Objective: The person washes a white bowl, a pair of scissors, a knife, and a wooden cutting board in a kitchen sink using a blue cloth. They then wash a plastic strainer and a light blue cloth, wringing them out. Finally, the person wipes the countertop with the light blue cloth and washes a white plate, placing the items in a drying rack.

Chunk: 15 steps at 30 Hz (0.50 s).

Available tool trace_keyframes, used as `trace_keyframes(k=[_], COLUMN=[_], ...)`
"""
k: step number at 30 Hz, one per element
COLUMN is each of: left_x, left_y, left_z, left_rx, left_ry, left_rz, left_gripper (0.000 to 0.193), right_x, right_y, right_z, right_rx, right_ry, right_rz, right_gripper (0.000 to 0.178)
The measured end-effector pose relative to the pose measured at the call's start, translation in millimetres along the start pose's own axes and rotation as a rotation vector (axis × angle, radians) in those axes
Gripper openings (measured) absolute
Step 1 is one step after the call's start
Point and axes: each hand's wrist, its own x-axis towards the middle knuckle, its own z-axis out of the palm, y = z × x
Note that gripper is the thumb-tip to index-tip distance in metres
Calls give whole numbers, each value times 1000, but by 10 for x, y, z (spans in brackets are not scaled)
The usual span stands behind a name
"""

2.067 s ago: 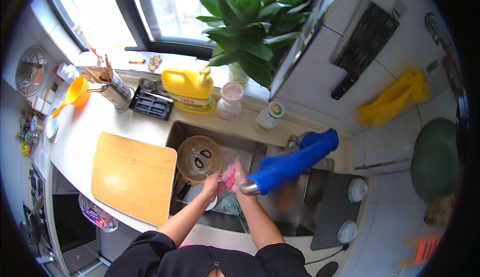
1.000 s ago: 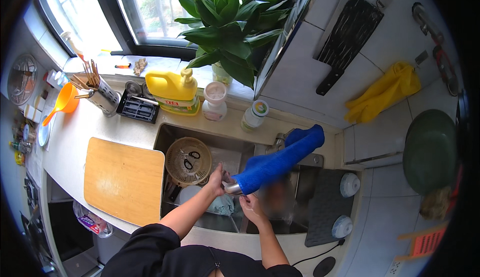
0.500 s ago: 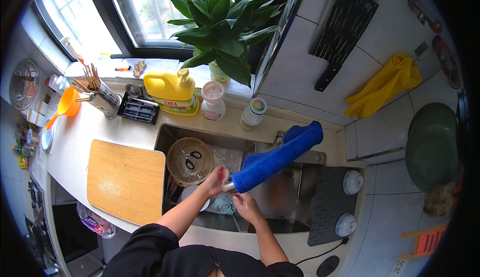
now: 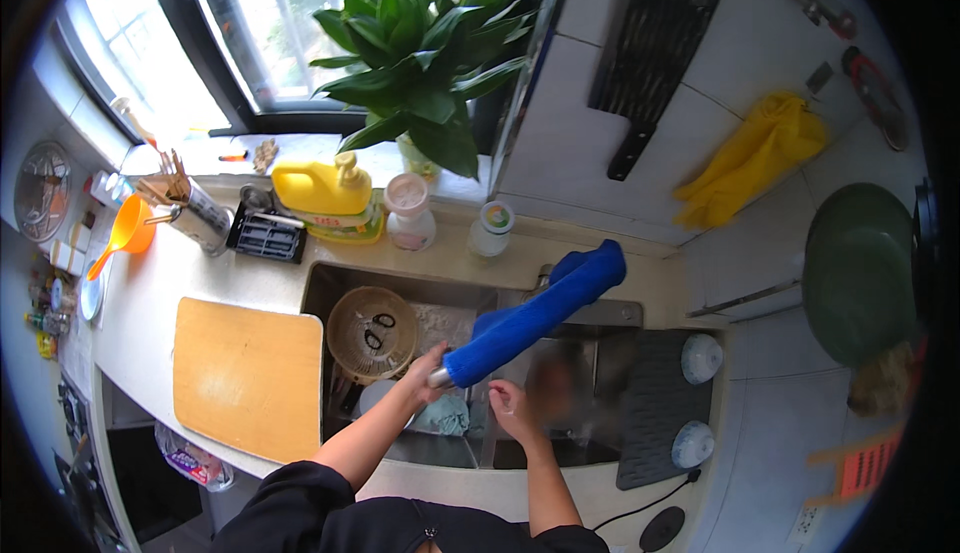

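A blue cloth (image 4: 535, 315) covers most of a long faucet spout, whose bare metal tip (image 4: 439, 378) pokes out at the near left end. My left hand (image 4: 424, 369) is closed about that tip, its fingertips partly hidden behind it. Below the cloth, my right hand (image 4: 513, 409) hovers over the sink divider, fingers curled in, with nothing visible in it. In the left basin sit a beige colander (image 4: 372, 363) with two dark rings inside and a pale green rag (image 4: 443, 414). A blurred reddish-brown shape (image 4: 553, 388) lies in the right basin.
A wooden cutting board (image 4: 248, 378) lies left of the sink. Behind stand a yellow jug (image 4: 325, 193), white bottles and a black tray (image 4: 266, 235). On the right, a grey mat (image 4: 660, 403) bears two bowls. A cleaver (image 4: 650, 58) and yellow gloves (image 4: 755, 158) hang on the wall.
The spout tip and cloth have swung slightly left with my left hand at the tip. My right hand has come away from the spout's end, to the right. The whole view has shifted slightly.
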Motion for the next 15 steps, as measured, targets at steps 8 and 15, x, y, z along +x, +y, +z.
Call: trace_keyframes(k=[8, 15], left_x=[124, 373], left_y=[-2, 14], left_z=[-241, -513], left_rx=[200, 90], left_ry=[134, 348], left_rz=[80, 259], left_gripper=[22, 24], right_x=[1298, 1958], right_y=[670, 249], right_z=[-566, -648], right_rx=[708, 639], right_ry=[533, 541], right_rz=[-221, 117], right_gripper=[21, 26])
